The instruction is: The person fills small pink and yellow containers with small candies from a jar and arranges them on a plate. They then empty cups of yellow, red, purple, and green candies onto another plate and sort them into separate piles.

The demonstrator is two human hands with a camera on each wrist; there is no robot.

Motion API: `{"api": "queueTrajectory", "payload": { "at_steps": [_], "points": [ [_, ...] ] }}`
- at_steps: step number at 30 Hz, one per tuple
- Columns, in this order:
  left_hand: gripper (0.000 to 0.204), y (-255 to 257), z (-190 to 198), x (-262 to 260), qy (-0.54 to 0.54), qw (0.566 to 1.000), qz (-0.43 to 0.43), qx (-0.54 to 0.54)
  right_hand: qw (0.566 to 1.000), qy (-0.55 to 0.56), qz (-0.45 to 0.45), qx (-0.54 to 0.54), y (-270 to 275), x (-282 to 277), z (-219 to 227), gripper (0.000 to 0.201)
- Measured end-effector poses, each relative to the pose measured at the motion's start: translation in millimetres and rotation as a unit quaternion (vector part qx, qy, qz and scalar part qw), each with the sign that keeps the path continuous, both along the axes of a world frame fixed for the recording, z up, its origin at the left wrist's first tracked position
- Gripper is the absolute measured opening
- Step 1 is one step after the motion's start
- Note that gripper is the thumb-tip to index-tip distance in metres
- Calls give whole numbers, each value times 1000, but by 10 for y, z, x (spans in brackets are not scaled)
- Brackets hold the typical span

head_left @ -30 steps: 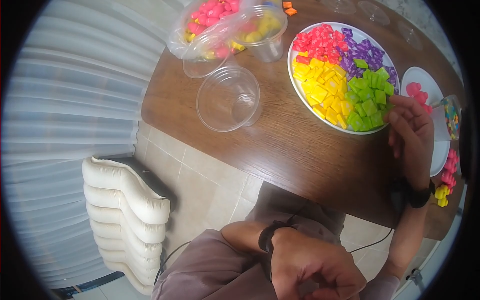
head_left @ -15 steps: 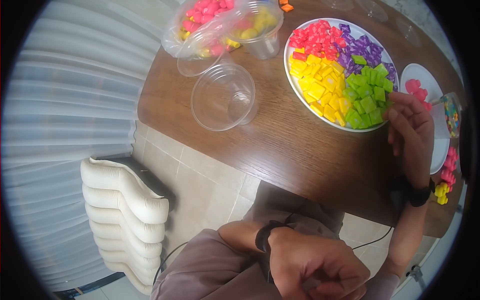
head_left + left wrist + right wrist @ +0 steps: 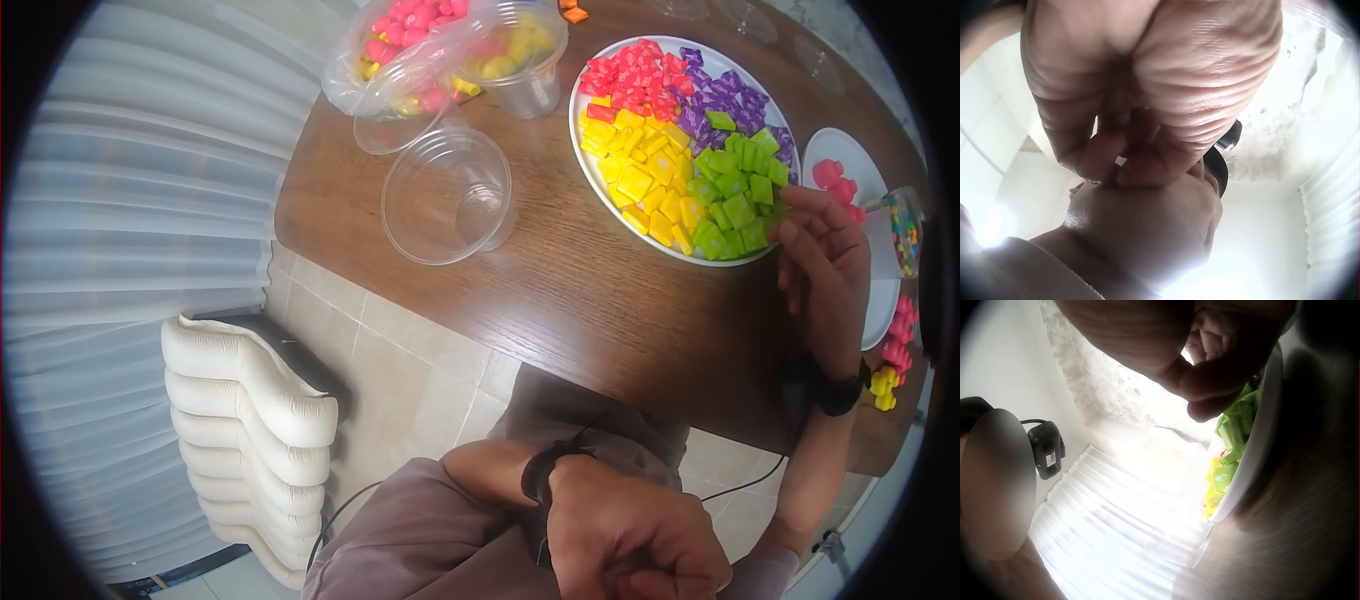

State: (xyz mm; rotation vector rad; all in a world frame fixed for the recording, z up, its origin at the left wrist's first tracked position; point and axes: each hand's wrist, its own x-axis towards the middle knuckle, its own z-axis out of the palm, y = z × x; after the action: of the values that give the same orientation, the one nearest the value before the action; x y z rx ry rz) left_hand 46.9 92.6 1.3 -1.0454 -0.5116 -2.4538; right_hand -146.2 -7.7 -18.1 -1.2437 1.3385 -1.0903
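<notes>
Wrapped sweets lie grouped by colour on a large white plate [image 3: 577, 140]: red ones [image 3: 635, 75], purple ones [image 3: 735, 100], yellow ones [image 3: 640, 165] and green ones [image 3: 738, 210]. My right hand [image 3: 825, 255] rests beside the plate's right edge, fingers loosely bent, fingertips right at the green sweets. Nothing shows between its thumb and fingers in the right wrist view. Off the table, my left hand [image 3: 640, 535] is raised in front of my body with fingers curled in. In the left wrist view its fingertips [image 3: 1100, 159] meet, and no held thing shows.
Left of the plate stand a clear plastic cup [image 3: 445, 200] and another cup [image 3: 515, 85] with yellow things, by a plastic bag [image 3: 345, 85] of pink pieces. A smaller white plate [image 3: 880, 310] and a cup of coloured bits [image 3: 905, 235] are at right. A cream padded seat [image 3: 250, 430] is at left.
The head view has shifted slightly, and my left hand has turned and moved a little. My right hand stays at the plate's edge, and the sweets lie as before.
</notes>
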Motion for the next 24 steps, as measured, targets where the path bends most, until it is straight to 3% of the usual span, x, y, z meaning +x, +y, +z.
{"api": "queueTrajectory", "payload": {
  "at_steps": [2,8,9,11,12,14,21,24],
  "points": [
    [31,200,-33,-133,85,992,7,95,1000,1,1,0,3,4,6,27],
    [32,200,-27,-100,64,989,33,126,1000,4,-2,4,-1,2,15,27],
    [32,109,-3,-45,65,989,33,127,1000,4,1,4,-1,2,17,27],
    [32,-111,17,96,-23,1000,6,10,1000,4,5,3,1,4,11,27],
    [32,-26,9,42,-23,1000,6,10,1000,4,4,1,1,5,5,27],
    [32,185,25,-109,37,986,64,149,1000,4,3,-2,1,10,5,27],
    [30,180,7,-128,42,988,68,133,1000,9,3,9,9,7,21,27],
    [30,134,6,-128,71,991,32,107,1000,8,2,5,3,9,12,27]
  ]
}}
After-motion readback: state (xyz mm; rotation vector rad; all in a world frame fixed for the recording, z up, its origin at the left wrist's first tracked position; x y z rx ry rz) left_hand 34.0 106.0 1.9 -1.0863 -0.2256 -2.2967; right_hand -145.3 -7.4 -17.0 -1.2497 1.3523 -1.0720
